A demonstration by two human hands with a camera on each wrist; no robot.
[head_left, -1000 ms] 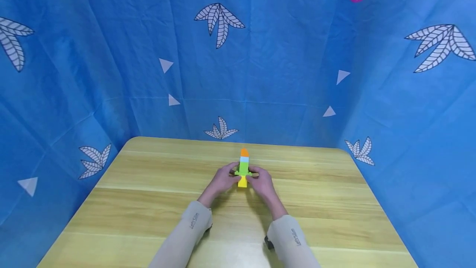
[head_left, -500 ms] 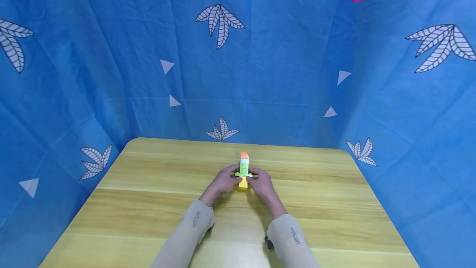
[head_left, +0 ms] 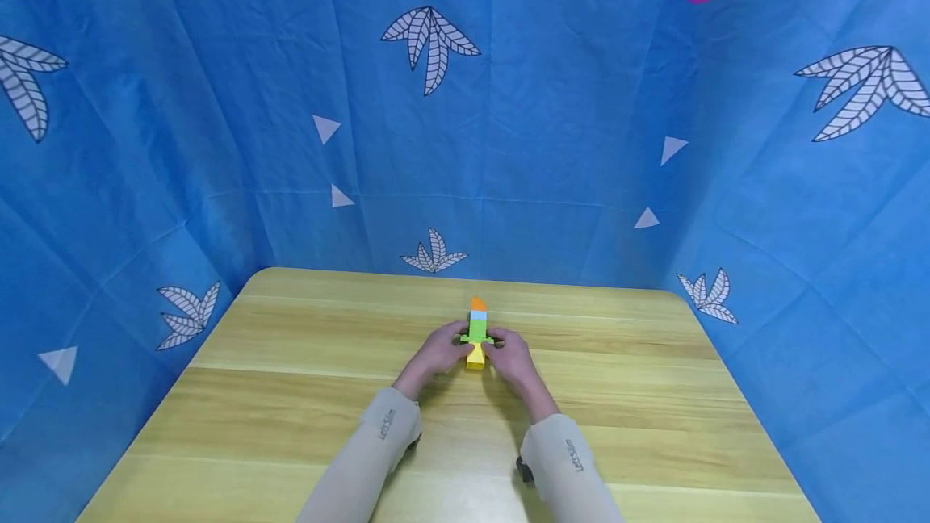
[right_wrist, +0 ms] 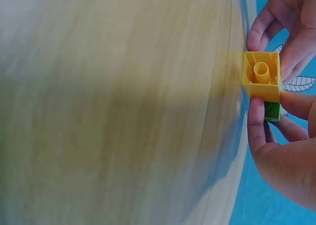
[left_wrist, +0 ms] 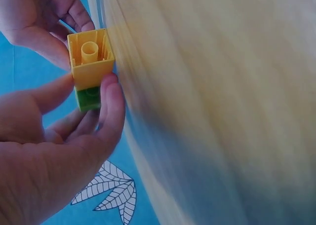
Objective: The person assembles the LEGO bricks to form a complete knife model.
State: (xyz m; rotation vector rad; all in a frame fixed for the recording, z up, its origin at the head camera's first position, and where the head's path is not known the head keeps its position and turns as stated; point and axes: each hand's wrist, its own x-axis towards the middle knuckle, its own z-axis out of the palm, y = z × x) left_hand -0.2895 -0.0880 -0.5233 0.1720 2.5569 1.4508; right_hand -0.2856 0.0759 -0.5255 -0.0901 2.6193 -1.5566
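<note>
A small model of stacked building blocks (head_left: 477, 329) is held between both hands over the middle of the table in the head view. It has an orange pointed tip, a light blue block, green blocks with a wider green crosspiece, and a yellow block (left_wrist: 94, 74) at the near end. From the left, my left hand (head_left: 440, 348) pinches it with thumb and fingers. My right hand (head_left: 510, 355) pinches its other side. Both wrist views show the yellow block's (right_wrist: 263, 92) hollow end with a round tube inside, and a green block (right_wrist: 272, 111) behind it. Whether the model touches the table cannot be told.
A wooden table (head_left: 291, 410) spreads around the hands, with rounded far corners. Blue cloth (head_left: 552, 119) printed with leaves and triangles hangs behind it and along both sides.
Together, both hands have brought the block model very slightly nearer the person. Their hold on it looks the same throughout.
</note>
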